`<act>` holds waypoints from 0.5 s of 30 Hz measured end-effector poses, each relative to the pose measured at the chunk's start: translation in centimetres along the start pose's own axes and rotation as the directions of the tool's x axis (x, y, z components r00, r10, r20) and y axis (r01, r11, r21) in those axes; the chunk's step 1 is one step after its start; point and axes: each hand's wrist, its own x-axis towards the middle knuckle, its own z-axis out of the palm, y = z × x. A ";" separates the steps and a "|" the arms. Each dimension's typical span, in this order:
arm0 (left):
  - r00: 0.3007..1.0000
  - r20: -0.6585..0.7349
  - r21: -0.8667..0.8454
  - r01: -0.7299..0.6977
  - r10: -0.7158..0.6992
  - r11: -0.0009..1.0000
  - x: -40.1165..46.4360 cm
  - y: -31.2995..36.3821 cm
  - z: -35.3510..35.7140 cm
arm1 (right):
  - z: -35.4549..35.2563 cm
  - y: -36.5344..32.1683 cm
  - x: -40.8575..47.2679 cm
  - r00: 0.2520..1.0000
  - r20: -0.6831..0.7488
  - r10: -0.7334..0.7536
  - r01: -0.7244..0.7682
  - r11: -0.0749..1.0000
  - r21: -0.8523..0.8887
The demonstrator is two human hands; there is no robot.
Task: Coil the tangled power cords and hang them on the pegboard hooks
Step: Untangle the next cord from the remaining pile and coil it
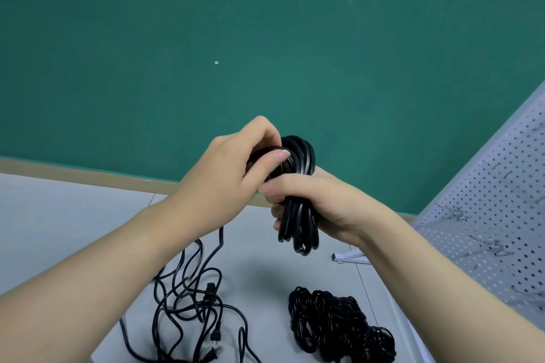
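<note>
Bright even light, soft shadows, wide-angle bending at edges

the coiled bundle of rubbery power cord held up in both hands is glossy black, with thin pale highlights along its strands. the loose tangle of thin cords on the floor is the same black, and so is the dense heap of wound cords to its right, which reads as a knotted, looping texture. the flat floor surface beneath them is pale grey. the plain painted wall behind is a deep teal green, with a tan strip of baseboard along its foot. the slanted metal pegboard is light grey-white, patterned with a regular grid of small dark holes.
</note>
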 end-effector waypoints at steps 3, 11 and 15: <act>1.000 -0.014 0.077 0.008 -0.007 0.997 0.0 -0.2 -0.4 | -0.4 0.5 0.1 0.986 0.063 0.155 -0.160 0.984 0.075; 0.975 0.198 -0.145 0.132 -0.102 0.981 0.0 0.5 -1.3 | -0.3 1.3 0.0 0.838 0.530 0.131 -0.315 0.909 0.273; 0.951 0.176 -0.281 0.297 -0.255 0.913 0.5 0.2 -1.4 | 0.3 1.4 0.2 0.845 0.535 0.007 -0.242 0.897 0.371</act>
